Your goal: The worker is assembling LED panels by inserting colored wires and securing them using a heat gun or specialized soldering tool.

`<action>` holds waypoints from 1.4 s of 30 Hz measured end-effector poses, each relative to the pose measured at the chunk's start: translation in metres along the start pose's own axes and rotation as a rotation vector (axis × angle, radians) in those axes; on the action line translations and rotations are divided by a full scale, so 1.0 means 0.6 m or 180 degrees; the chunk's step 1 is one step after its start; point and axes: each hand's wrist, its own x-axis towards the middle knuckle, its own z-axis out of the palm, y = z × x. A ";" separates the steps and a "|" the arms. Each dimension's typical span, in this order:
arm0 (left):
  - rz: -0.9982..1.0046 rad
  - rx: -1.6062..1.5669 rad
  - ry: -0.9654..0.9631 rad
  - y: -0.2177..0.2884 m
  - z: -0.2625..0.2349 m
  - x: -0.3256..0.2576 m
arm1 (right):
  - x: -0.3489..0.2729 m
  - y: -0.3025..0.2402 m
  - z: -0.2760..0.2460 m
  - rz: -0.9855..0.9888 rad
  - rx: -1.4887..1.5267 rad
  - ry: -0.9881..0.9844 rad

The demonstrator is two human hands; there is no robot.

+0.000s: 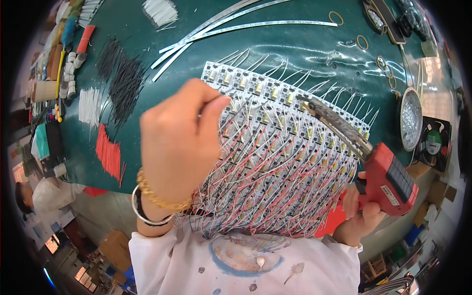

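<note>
Left hand [179, 147], wearing a gold chain bracelet and a silver bangle [147, 214] at the wrist, is hovering raised over the near left part of the work, thumb and forefinger pinching together on what looks like a thin white wire [212, 102]; the strand is too fine to make out fully. Right hand [361, 211] is closing around the grip of a red soldering gun [388, 179], whose long mottled barrel is slanting up and to the left, its tip [301, 100] coming down on the far rows of the boards. Between and beneath both hands, a panel of small white circuit boards [275, 132] is lying on the green mat [295, 44], rows of red and white leads trailing off it toward the person. Beyond the left hand, bundles of cut wire are lying sorted: red wires [109, 152], white wires [89, 105], black wires [125, 83]. Further out past the panel, long metal strips [236, 24] are lying in a fan, with rubber bands [362, 42] scattered toward the right hand's side. Just beyond the soldering gun, a round metal dish [411, 118] is sitting, and a small black fan [435, 142] is standing beside it. Another person in white [46, 194] is sitting well off to the left.
</note>
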 end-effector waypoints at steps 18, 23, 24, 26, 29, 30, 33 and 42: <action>0.0292 -0.0417 -0.0095 -0.002 0.125 -0.011 | 0.002 0.024 -0.024 0.0347 0.0365 -0.0523; 0.0315 -0.0312 -0.0015 0.003 0.130 -0.011 | -0.011 0.032 -0.033 0.0659 0.0678 -0.0291; 0.0304 -0.0242 -0.0017 0.006 0.130 -0.012 | -0.011 0.035 -0.037 0.0649 0.0668 -0.0341; 0.0280 -0.0118 -0.0021 0.009 0.128 -0.012 | -0.008 0.038 -0.040 0.0555 0.0604 -0.0528; 0.0300 -0.0022 -0.0059 0.010 0.128 -0.009 | -0.004 0.032 -0.029 0.0315 0.0328 -0.0578; 0.0313 -0.0013 -0.0086 0.010 0.127 -0.008 | -0.001 0.029 -0.025 0.0257 0.0267 -0.0581; 0.0374 -0.0032 -0.0114 0.007 0.128 -0.006 | 0.003 0.024 -0.023 0.0201 0.0272 -0.0576; 0.0228 -0.0372 -0.0224 0.004 0.124 -0.003 | -0.004 0.023 -0.025 0.0679 0.0587 -0.0246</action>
